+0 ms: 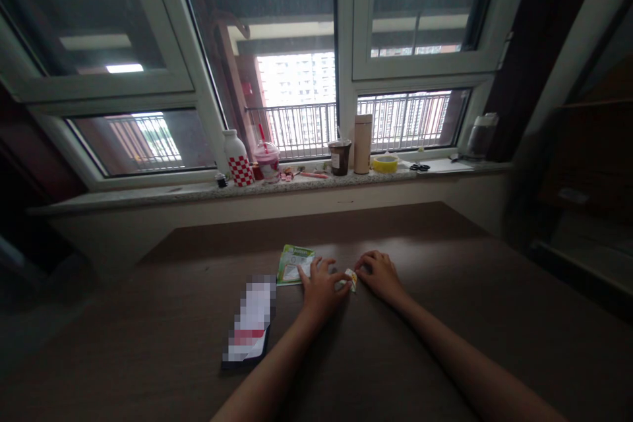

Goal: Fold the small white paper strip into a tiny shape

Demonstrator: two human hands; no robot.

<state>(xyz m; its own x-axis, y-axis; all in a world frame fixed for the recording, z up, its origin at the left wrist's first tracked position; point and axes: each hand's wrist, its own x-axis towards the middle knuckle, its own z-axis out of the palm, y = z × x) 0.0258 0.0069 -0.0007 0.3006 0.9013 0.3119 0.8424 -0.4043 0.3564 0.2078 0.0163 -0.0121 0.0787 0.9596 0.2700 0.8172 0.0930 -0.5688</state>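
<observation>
A small white piece with an orange and yellow pattern [352, 280], perhaps paper or a sticker, lies between my two hands at the middle of the table. My left hand [321, 287] pinches its left side between thumb and forefinger, the other fingers spread. From the other side, the bent fingertips of my right hand [380, 275] close at its upper right edge. Under and beside my left fingers lies a flat green and white packet [291, 265], partly covered by them. The small piece is too small to name more exactly.
A dark-edged phone-like slab [250, 323], its face blurred out, lies left of my left forearm. Beyond the brown table [445, 257], a windowsill holds a checkered bottle [240, 161], two drink cups, a beige flask [362, 145], yellow tape [384, 163] and black scissors [420, 167].
</observation>
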